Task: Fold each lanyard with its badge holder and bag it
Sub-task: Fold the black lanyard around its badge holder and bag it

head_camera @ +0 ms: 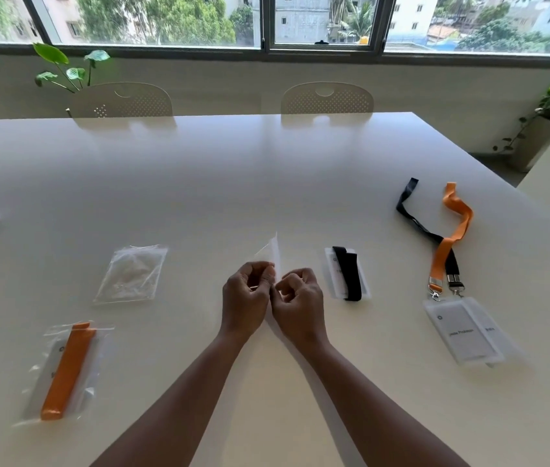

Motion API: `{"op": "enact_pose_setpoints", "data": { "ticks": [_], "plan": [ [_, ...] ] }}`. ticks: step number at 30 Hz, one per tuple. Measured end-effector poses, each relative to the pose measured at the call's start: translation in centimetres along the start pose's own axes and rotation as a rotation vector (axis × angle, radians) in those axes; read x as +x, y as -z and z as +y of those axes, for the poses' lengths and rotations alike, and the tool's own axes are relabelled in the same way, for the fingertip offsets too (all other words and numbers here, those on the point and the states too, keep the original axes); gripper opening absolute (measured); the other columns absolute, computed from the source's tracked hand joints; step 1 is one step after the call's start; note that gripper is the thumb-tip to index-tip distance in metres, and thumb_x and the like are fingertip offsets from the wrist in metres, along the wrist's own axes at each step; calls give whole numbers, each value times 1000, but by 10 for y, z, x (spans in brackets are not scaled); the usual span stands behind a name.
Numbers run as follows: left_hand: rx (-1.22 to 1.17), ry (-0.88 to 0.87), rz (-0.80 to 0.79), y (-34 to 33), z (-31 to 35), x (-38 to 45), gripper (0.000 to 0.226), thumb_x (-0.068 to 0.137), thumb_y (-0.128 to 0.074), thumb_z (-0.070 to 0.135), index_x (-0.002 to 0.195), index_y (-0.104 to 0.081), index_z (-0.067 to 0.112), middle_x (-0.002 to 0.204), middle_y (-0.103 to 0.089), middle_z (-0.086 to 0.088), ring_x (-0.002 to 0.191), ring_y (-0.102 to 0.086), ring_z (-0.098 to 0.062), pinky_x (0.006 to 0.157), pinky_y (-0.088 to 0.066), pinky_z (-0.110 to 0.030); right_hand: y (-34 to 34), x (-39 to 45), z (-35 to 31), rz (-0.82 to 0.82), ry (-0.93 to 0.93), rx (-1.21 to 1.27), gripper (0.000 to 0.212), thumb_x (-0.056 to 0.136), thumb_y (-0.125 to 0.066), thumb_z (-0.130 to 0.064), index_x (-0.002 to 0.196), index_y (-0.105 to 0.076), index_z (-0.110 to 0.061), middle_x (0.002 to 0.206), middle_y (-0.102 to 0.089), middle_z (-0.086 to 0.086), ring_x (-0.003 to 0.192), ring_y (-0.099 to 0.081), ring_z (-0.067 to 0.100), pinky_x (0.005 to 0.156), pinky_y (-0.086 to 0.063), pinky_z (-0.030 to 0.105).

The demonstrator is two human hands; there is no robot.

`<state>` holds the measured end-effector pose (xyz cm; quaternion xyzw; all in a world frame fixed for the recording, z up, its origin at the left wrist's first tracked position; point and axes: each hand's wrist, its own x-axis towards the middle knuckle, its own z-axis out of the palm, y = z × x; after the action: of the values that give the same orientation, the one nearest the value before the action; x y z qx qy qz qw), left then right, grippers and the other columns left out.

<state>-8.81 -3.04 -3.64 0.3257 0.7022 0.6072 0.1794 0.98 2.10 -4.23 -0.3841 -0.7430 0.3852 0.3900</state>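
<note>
Both hands' fingers (268,276) pinching thin clear plastic bag (271,249) | just left of folded black lanyard on clear badge holder (347,274) | above white table (233,183)

The table (233,183) is white, smooth and faintly glossy. The clear bag (271,251) pinched in both hands is thin, glossy transparent plastic, like the stack of bags (132,274). The orange lanyard (455,230) and black lanyard (411,217) are matt woven cloth with shiny metal clips (435,291). The badge holders (462,332) are frosted plastic over white paper cards.
</note>
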Motion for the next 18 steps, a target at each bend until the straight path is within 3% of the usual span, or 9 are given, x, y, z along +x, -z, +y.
{"op": "enact_pose_setpoints", "data": {
  "ticks": [2,7,18],
  "plan": [
    [-39,20,3,0,-1,0,9,91,-70,19,98,-76,21,88,-77,8,86,-73,-8,79,-59,-26,0,0,0,-13,23,-3,8,83,-71,-19,86,-66,-14,96,-54,-6,70,-59,0,59,-46,8],
    [-148,6,-6,4,1,-2,10,89,-73,13,96,-77,18,88,-78,4,86,-75,-12,80,-59,-26,0,2,0,24,2,115,21,84,-70,-21,103,-61,-22,98,-61,-10,80,-63,2,60,-48,11],
    [-34,-61,-97,5,3,-5,8,85,-77,17,92,-80,20,84,-78,7,80,-74,-10,79,-61,-36,4,3,-3,57,-87,318,5,93,-63,-24,93,-68,-24,92,-69,-6,78,-66,-1,66,-47,8]
  ]
}}
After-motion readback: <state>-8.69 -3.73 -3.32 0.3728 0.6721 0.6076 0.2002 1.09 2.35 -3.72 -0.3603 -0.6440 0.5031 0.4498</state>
